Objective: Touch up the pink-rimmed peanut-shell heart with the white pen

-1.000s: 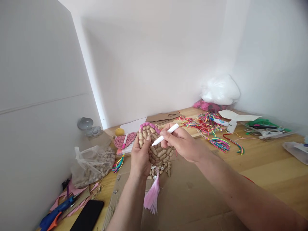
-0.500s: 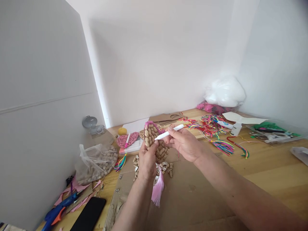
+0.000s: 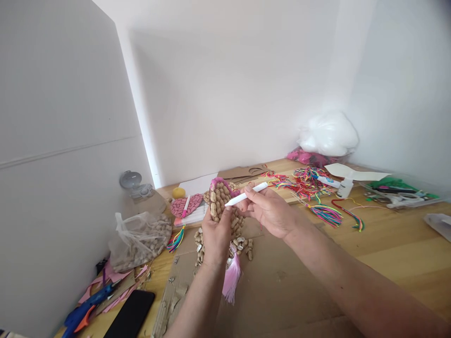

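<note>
Centre frame: left hand (image 3: 215, 234) clasping peanut-shell heart (image 3: 222, 203) upright; right hand (image 3: 269, 210) pinching white marker (image 3: 245, 194), tip at pink rim. Advisable: steady heart, light strokes.

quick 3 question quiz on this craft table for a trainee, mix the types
1. True or false: the right hand holds a white marker.
2. What does the left hand hold? A) the peanut-shell heart with its pink tassel B) the blue glue gun C) the black phone
3. Fill in: the clear bag of peanuts lies to the ___ of the hands on the wooden table.

Key: 1 true; 2 A; 3 left.
</note>
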Tool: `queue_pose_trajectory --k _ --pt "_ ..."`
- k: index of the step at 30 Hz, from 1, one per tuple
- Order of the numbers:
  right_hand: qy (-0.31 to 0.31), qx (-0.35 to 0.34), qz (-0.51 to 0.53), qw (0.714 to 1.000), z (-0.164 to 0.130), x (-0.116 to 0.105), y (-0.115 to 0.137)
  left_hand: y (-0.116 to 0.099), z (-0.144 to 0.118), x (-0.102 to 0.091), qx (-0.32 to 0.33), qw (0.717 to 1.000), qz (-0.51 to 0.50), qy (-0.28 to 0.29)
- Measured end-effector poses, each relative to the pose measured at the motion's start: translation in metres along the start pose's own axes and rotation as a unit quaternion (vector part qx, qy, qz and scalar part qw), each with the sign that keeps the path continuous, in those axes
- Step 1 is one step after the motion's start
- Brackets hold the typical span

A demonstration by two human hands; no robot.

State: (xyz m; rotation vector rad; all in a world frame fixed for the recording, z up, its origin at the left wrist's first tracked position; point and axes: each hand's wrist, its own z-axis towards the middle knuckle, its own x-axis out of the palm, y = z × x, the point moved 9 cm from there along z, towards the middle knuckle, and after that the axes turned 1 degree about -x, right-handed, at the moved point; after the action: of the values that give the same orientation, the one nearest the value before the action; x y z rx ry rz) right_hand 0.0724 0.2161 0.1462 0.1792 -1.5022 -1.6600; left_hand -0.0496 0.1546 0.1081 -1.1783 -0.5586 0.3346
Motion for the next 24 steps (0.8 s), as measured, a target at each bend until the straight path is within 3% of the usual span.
queue_pose_trajectory --k 3,6,8,11,13,15,19,24 --pt "0.010 -0.051 -0.049 0.997 -0.002 0.000 0.014 -0.004 0.001 0.000 0.024 0.999 0.026 0.005" --pt "-0.005 -0.169 -0.175 0.970 -0.014 0.003 0.046 -0.016 -0.001 0.007 0.065 0.996 0.062 0.025" --pt "-0.033 -0.250 -0.290 0.923 -0.026 0.008 0.068 -0.024 -0.004 0.011 0.090 0.993 0.075 0.031" --pt "-0.049 -0.365 -0.437 0.820 -0.046 0.026 0.087 -0.035 -0.008 0.015 0.126 0.987 0.093 0.034" --pt "-0.047 -0.430 -0.484 0.760 -0.056 0.037 0.091 -0.042 -0.009 0.015 0.154 0.981 0.112 0.036" --pt "-0.047 -0.470 -0.504 0.723 -0.061 0.042 0.089 -0.047 -0.011 0.015 0.174 0.974 0.138 0.038" --pt "-0.042 -0.491 -0.532 0.688 -0.061 0.044 0.080 -0.048 -0.012 0.014 0.176 0.970 0.167 0.036" --pt "-0.039 -0.487 -0.549 0.678 -0.060 0.044 0.074 -0.049 -0.014 0.018 0.189 0.960 0.194 0.064"
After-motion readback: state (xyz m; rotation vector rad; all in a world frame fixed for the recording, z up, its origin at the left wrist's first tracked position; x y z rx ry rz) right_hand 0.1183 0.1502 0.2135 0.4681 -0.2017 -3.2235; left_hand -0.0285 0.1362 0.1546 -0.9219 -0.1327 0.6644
